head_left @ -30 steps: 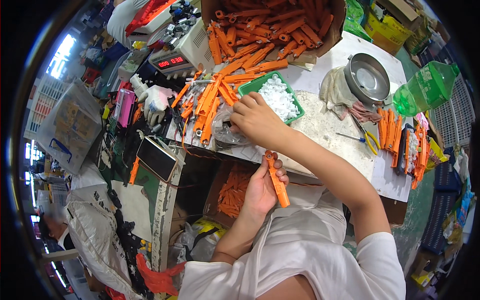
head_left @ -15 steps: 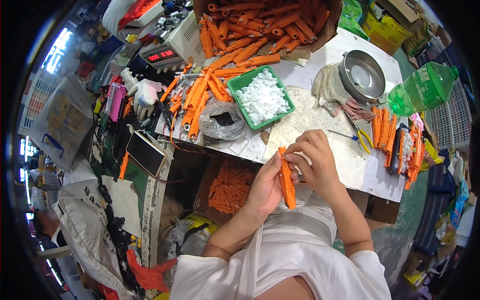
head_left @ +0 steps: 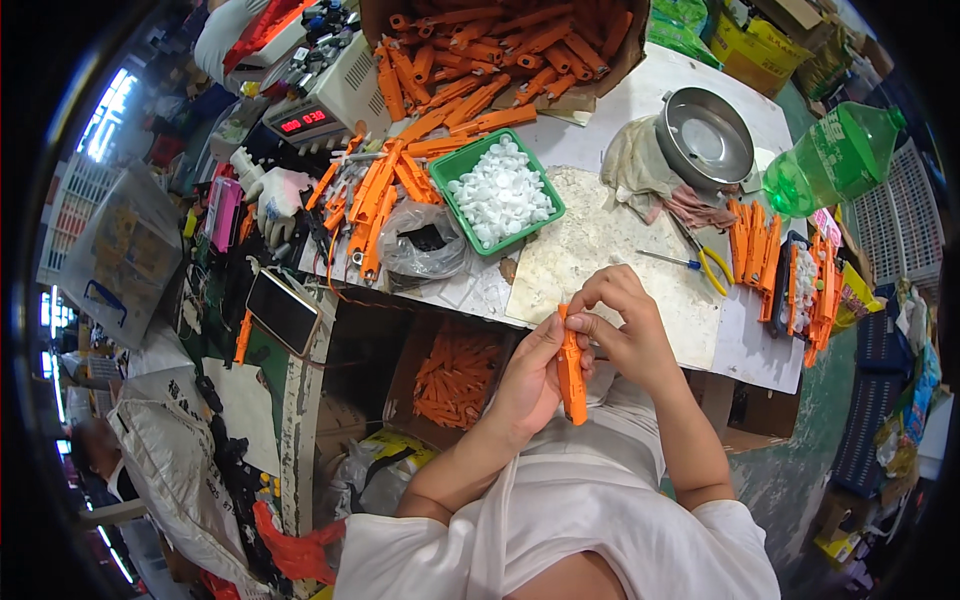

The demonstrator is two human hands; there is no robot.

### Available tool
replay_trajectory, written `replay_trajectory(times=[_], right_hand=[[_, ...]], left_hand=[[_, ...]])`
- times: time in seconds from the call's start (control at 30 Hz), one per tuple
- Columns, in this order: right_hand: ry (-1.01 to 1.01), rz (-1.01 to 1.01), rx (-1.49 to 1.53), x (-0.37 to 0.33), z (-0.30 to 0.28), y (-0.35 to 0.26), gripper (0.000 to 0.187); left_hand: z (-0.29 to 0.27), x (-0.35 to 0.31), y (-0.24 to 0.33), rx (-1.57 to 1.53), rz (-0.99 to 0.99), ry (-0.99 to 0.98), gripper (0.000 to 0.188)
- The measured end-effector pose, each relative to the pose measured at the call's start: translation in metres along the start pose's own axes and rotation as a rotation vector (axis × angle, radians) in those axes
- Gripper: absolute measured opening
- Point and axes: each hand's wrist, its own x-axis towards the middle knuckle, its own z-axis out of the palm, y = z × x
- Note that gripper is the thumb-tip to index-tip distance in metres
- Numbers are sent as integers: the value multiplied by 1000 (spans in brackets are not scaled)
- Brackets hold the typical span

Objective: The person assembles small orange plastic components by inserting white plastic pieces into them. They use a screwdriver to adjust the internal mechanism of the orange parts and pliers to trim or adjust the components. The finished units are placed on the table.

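Observation:
Between my hands, in front of my lap at the table's near edge, is a long narrow orange plastic housing (head_left: 571, 378), its lower end pointing toward me. My left hand (head_left: 532, 378) is closed around its side. The thumb and forefinger of my right hand (head_left: 627, 325) pinch at its upper end; whether a small part sits between those fingertips is hidden. Past my hands a green tray (head_left: 461, 214) holds a heap of small white plastic pieces (head_left: 503, 190). A clear plastic bag (head_left: 419, 245) with something dark inside lies left of the tray.
Orange housings fill a cardboard box (head_left: 628, 72) at the back and spill beside a power supply (head_left: 318, 100). To the right are a metal bowl (head_left: 704, 138), yellow-handled pliers (head_left: 714, 268) and a green bottle (head_left: 835, 160). A phone (head_left: 284, 310) lies left; another box (head_left: 397, 400) stands under the table.
The view has shifted slightly, so the table things sit a little further left and up. The orange housing is turned a little in my fingers, and my right fingertips remain at its upper end.

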Motion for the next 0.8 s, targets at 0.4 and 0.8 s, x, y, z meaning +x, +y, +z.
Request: replay_trajectory(times=[0.4, 0.8], right_hand=[[250, -25, -552, 11, -42, 61, 12], [-167, -300, -758, 33, -57, 62, 21]], left_hand=[[-20, 6, 6, -258, -82, -40, 30], [-23, 7, 3, -303, -104, -35, 30]])
